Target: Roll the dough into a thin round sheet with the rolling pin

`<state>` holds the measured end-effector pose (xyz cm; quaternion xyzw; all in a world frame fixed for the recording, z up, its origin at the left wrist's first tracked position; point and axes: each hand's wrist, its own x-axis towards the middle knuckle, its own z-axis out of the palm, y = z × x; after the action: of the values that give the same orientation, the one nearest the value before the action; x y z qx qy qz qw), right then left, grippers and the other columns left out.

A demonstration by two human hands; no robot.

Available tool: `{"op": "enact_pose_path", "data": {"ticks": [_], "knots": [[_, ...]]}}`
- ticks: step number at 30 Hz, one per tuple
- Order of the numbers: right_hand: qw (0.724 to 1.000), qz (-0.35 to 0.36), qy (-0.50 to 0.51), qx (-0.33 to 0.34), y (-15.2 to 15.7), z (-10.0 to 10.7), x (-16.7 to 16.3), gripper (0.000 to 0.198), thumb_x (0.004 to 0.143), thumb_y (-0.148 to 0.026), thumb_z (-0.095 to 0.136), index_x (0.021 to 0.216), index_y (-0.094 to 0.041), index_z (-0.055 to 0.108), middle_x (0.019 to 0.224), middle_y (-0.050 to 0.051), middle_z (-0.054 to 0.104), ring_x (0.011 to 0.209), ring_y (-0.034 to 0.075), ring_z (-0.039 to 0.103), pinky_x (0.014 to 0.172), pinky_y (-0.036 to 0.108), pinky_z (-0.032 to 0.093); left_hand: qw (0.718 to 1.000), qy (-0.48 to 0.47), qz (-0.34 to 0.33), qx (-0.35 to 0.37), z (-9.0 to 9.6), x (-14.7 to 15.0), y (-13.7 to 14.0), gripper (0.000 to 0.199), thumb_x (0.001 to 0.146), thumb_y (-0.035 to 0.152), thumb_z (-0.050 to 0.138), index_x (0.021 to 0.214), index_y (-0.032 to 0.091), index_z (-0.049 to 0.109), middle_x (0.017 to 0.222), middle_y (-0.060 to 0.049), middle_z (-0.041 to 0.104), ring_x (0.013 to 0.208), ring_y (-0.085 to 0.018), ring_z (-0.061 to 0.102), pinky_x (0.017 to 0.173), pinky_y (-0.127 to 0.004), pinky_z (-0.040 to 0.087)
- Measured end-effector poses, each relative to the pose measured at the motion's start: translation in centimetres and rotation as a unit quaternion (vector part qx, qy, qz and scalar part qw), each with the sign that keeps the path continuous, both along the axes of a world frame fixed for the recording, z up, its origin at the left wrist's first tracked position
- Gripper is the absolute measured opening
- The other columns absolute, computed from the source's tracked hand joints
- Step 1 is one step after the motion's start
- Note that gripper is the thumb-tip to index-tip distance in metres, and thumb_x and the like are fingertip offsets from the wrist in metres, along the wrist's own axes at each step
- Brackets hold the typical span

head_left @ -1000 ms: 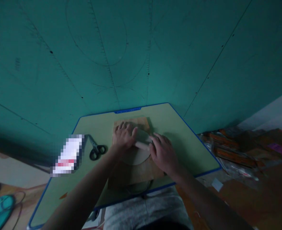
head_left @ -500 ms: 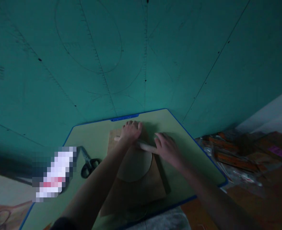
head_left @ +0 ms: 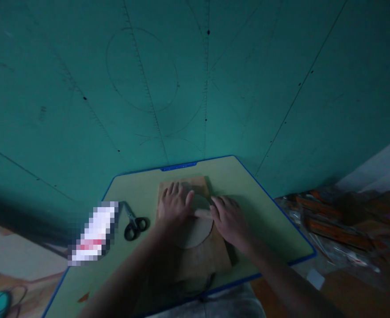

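Basically, rolling pin (head_left: pixel 203 213) under L hand (head_left: pixel 175 206), fingers outstretched beyond; R hand (head_left: pixel 228 216) w/ fingers bent over end, its grip unclear.

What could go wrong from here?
1. The pale sheet lies close to the right edge of the wooden board, so it might run over if it spreads.
2. The left hand and right hand are both at the pale rod, neither visibly steadying the board, which might slide.
3. Scissors lie near the left forearm, which could knock them.
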<state>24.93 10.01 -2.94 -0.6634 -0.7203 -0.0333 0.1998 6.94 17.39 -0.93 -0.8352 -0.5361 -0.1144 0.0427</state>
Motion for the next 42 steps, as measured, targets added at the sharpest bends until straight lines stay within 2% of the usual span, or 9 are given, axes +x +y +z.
{"op": "enact_pose_path", "data": {"ticks": [3,5,9,14,25,29,35,39,42], "knots": [[0.999,-0.012,-0.043,-0.012,0.6,0.8,-0.3,0.032,0.1,-0.026,0.044,0.122,-0.018,0.066,0.119,0.014,0.068,0.109,0.029,0.062,0.098,0.044,0.045,0.997,0.009,-0.025,0.069,-1.4,-1.9,-4.6,0.043,0.101,0.042,0.042,0.122,0.012,0.064,0.145,-0.022,0.055,0.137,-0.037,0.049,0.112,-0.051,0.041],[0.997,-0.017,-0.061,-0.036,1.3,1.3,-0.4,0.03,0.099,-0.024,0.045,0.117,-0.019,0.068,0.12,0.014,0.068,0.111,0.029,0.061,0.102,0.045,0.042,0.993,0.016,-0.075,0.093,-2.2,-2.7,-7.3,0.04,0.099,0.039,0.045,0.128,0.015,0.06,0.145,-0.018,0.056,0.138,-0.036,0.048,0.111,-0.051,0.042],[0.994,-0.029,-0.061,-0.082,3.3,1.5,-0.9,0.037,0.096,-0.023,0.045,0.125,-0.016,0.066,0.134,0.017,0.062,0.124,0.032,0.055,0.11,0.049,0.034,0.986,0.008,-0.112,0.122,-2.6,-3.1,-10.0,0.048,0.097,0.031,0.048,0.14,0.011,0.049,0.143,-0.019,0.058,0.135,-0.035,0.052,0.109,-0.048,0.046],[0.995,0.027,-0.039,-0.085,7.3,1.1,-1.7,0.048,0.093,-0.022,0.045,0.138,-0.013,0.058,0.148,0.015,0.052,0.137,0.029,0.044,0.117,0.042,0.026,0.989,-0.003,-0.106,0.106,-2.4,-3.2,-9.3,0.054,0.097,0.037,0.049,0.144,0.008,0.046,0.146,-0.02,0.055,0.138,-0.038,0.049,0.109,-0.05,0.045],[0.989,0.118,-0.005,-0.091,17.0,1.4,-7.8,0.043,0.091,-0.022,0.045,0.131,-0.019,0.062,0.133,0.011,0.063,0.124,0.025,0.055,0.107,0.039,0.037,0.996,-0.086,0.016,0.013,-3.2,-6.4,-4.4,0.048,0.101,0.044,0.045,0.137,0.014,0.053,0.143,-0.019,0.056,0.141,-0.037,0.044,0.111,-0.056,0.042],[0.99,0.12,0.0,-0.076,16.3,1.5,-7.4,0.043,0.091,-0.019,0.045,0.13,-0.02,0.063,0.133,0.01,0.064,0.124,0.024,0.055,0.108,0.039,0.037,0.995,-0.101,0.021,0.009,-2.9,-5.7,-5.4,0.048,0.099,0.039,0.048,0.138,0.01,0.052,0.144,-0.022,0.054,0.143,-0.038,0.041,0.111,-0.055,0.041],[0.988,0.133,-0.021,-0.074,10.8,0.3,-1.8,0.043,0.093,-0.017,0.041,0.128,-0.015,0.066,0.141,0.012,0.06,0.135,0.024,0.048,0.116,0.038,0.031,0.993,-0.071,-0.092,0.008,-2.1,-1.4,-10.9,0.061,0.093,0.022,0.052,0.152,0.015,0.038,0.155,-0.018,0.045,0.142,-0.033,0.043,0.109,-0.046,0.044],[0.986,0.143,-0.021,-0.078,8.7,-0.9,0.7,0.047,0.097,-0.023,0.035,0.136,-0.015,0.061,0.15,0.015,0.051,0.142,0.026,0.042,0.12,0.048,0.026,0.988,-0.039,-0.14,0.061,-2.2,0.6,-13.4,0.049,0.098,0.027,0.05,0.143,0.01,0.051,0.154,-0.018,0.047,0.143,-0.033,0.042,0.116,-0.045,0.036],[0.984,0.16,-0.01,-0.078,8.9,-0.9,0.1,0.047,0.094,-0.029,0.045,0.137,-0.016,0.06,0.15,0.015,0.051,0.141,0.028,0.042,0.119,0.049,0.028,0.986,-0.034,-0.139,0.081,-2.5,0.5,-13.8,0.052,0.1,0.038,0.049,0.141,0.008,0.054,0.151,-0.018,0.051,0.142,-0.035,0.043,0.115,-0.046,0.036]]}}
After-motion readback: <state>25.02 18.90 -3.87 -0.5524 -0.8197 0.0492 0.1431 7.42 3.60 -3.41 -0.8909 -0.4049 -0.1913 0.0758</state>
